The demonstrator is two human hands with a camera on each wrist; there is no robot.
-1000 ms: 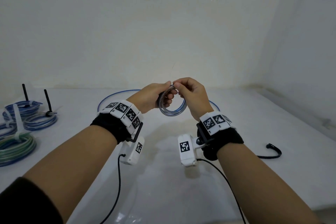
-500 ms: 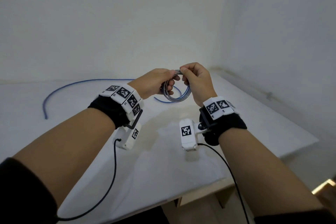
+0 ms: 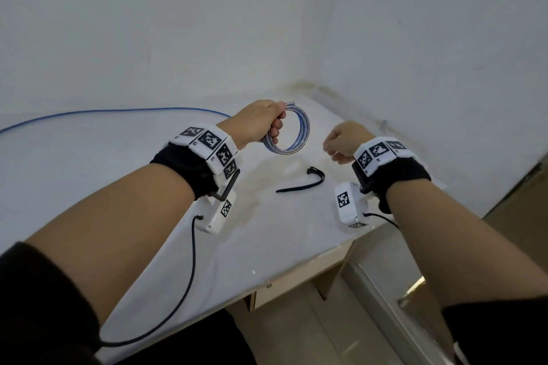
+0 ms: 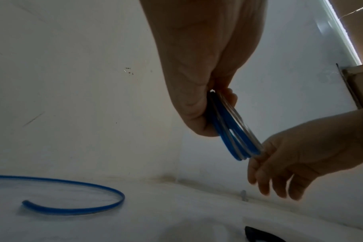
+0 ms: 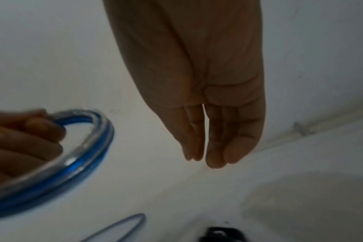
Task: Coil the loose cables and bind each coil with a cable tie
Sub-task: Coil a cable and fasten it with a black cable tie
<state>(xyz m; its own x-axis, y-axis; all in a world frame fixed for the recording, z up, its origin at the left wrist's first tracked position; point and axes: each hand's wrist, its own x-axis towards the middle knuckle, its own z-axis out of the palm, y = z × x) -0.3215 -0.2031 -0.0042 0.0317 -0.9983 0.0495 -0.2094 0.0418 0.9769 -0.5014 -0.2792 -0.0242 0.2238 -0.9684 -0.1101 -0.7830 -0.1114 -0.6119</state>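
A coil of blue and clear cable (image 3: 292,135) hangs upright above the white table (image 3: 148,187). My left hand (image 3: 264,124) grips the coil at its top left, fingers curled through the loop (image 4: 228,124). My right hand (image 3: 339,147) hovers a short way to the right of the coil and holds nothing; its fingers (image 5: 209,140) hang straight and relaxed in the right wrist view. A black cable tie (image 3: 302,184) lies on the table just below and between the hands. Its head (image 5: 220,235) shows at the bottom of the right wrist view.
A loose blue cable (image 3: 118,111) curves along the back of the table to my left, its end (image 4: 27,203) lying flat. Walls meet in a corner just behind the hands. The table's front edge (image 3: 311,264) runs close on the right, with floor below.
My right hand has let go of the coil and moved off to the right. The left hand now holds the coil alone. The view has swung right, showing the cable tie.
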